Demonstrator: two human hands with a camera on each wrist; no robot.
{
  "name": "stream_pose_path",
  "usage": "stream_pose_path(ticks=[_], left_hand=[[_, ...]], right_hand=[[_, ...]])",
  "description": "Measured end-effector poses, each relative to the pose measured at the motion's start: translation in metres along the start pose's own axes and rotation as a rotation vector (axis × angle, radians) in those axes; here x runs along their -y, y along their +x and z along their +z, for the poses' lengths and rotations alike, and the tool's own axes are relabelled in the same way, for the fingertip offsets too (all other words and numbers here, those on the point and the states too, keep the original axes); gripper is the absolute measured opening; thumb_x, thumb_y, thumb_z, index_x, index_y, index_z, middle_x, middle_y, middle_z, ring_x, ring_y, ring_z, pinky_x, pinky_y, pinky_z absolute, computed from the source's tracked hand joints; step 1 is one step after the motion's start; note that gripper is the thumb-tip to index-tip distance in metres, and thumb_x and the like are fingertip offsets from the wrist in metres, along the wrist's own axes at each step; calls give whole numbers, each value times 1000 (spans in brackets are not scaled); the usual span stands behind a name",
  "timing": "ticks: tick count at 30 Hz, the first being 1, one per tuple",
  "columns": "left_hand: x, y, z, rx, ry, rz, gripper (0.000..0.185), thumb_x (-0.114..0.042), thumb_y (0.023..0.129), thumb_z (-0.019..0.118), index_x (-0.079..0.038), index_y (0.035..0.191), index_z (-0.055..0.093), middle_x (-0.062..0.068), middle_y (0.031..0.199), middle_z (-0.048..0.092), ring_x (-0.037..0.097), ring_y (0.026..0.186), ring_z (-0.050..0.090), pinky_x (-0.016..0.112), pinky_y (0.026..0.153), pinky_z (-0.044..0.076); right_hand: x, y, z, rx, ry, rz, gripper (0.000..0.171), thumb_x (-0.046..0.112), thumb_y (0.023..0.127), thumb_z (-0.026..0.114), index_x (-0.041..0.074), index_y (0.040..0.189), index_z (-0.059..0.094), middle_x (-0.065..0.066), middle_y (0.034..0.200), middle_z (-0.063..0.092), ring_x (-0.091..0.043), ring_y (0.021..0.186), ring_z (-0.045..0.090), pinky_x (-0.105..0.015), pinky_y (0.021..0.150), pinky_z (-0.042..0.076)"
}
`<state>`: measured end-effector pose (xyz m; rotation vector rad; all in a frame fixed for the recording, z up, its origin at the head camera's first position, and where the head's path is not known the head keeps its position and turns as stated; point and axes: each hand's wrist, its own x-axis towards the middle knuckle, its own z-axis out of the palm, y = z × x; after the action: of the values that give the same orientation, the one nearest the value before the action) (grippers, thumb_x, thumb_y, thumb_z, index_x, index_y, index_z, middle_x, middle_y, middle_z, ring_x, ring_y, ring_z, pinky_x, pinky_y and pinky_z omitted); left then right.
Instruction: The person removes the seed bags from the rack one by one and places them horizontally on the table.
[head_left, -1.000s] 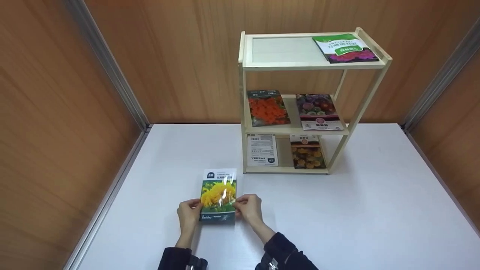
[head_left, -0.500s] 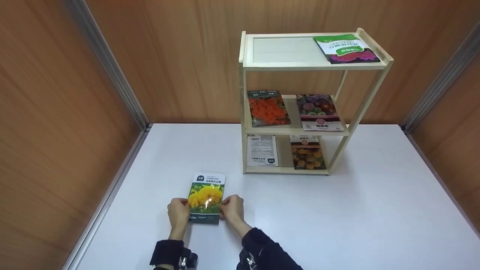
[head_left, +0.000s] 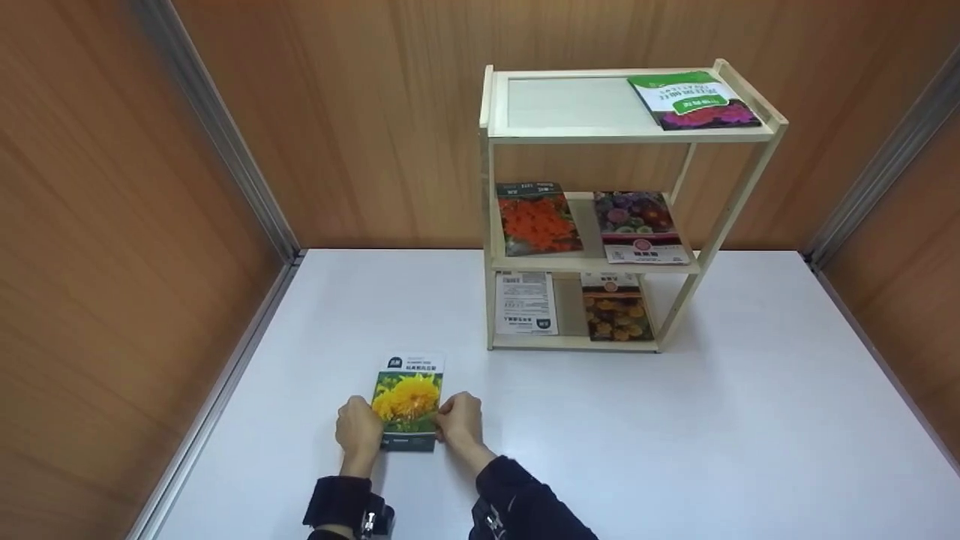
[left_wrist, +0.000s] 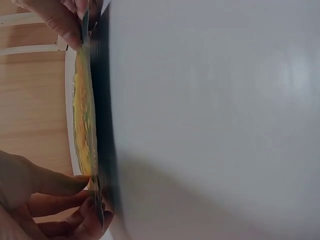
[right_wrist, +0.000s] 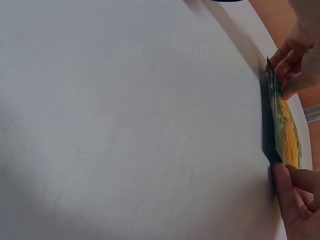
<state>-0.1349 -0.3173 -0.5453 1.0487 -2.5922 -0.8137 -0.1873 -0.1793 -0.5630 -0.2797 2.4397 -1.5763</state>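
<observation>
A seed packet [head_left: 409,397] with a yellow flower picture and a dark green bottom band lies between both hands, low over the white table. My left hand [head_left: 358,426] pinches its left edge; in the left wrist view the thumb [left_wrist: 60,184] is on the printed face and the fingers curl behind. On the opposite edge my right hand [head_left: 460,421] pinches with thumb and fingers. The right wrist view shows the packet [right_wrist: 284,125] edge-on, with a dark shadow on the table beneath it.
Behind and to the right stands a three-tier wooden shelf [head_left: 592,264]. It bears a green-and-white packet [head_left: 694,101], a red-flower packet [head_left: 538,221], a purple-flower packet [head_left: 641,225], a white text-side packet [head_left: 525,304] and an orange-flower packet [head_left: 616,311]. Wood-grain panels [head_left: 375,150] enclose the table.
Both hands have carried the yellow-flower packet to the left and slightly toward the person, keeping their pinch on its two side edges. The shelf and its packets are unchanged.
</observation>
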Motion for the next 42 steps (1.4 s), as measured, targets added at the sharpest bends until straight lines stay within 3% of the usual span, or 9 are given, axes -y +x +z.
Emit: stream_pose_path(ticks=[8, 19, 26, 29, 36, 38, 42], left_hand=[[0, -2, 1, -13, 26, 24, 16, 8, 83, 42, 9, 72, 53, 22, 69, 56, 33, 65, 57, 41, 47, 42], [-9, -9, 2, -41, 27, 82, 12, 3, 82, 47, 12, 83, 56, 21, 75, 49, 34, 69, 54, 44, 50, 44], [-30, -22, 12, -27, -36, 174, 26, 0, 79, 59, 15, 101, 56, 25, 88, 55, 35, 79, 58, 43, 59, 48], [-38, -29, 18, -14, -71, 207, 27, -2, 79, 61, 13, 101, 57, 25, 94, 57, 35, 84, 57, 43, 65, 48], [-65, -42, 35, 54, -117, 230, 26, -7, 78, 65, 6, 100, 60, 16, 88, 61, 26, 79, 57, 38, 68, 47], [-75, -46, 39, 60, -120, 257, 27, -7, 78, 66, 5, 100, 59, 15, 87, 61, 25, 79, 57, 37, 67, 47], [-96, -53, 43, 31, -125, 374, 26, -7, 75, 68, 4, 97, 60, 14, 84, 60, 26, 76, 57, 36, 63, 47]], right_hand=[[-1, 1, -3, 39, -40, -60, 19, -3, 72, 68, 3, 59, 56, -3, 47, 54, -6, 33, 46, -20, 36, 40], [4, -1, -20, 56, -199, -101, 16, 16, 79, 66, 8, 67, 60, 4, 55, 52, -7, 47, 48, -21, 42, 38], [-5, 6, -63, 75, -264, -182, 9, 14, 78, 66, 6, 77, 62, 1, 65, 57, -10, 59, 53, -24, 53, 43], [-11, 11, -87, 87, -276, -195, 9, 13, 79, 65, 5, 81, 63, -1, 68, 59, -12, 63, 55, -25, 56, 45], [-29, 13, -140, 36, -292, -257, 10, 11, 79, 63, 1, 83, 63, -4, 72, 60, -15, 66, 56, -28, 59, 47], [-35, 12, -156, 20, -304, -257, 10, 10, 79, 63, 1, 83, 62, -5, 73, 60, -16, 66, 56, -28, 60, 47], [-44, 10, -187, -18, -330, -230, 10, 9, 79, 63, 1, 84, 62, -4, 74, 60, -16, 66, 56, -29, 61, 47]])
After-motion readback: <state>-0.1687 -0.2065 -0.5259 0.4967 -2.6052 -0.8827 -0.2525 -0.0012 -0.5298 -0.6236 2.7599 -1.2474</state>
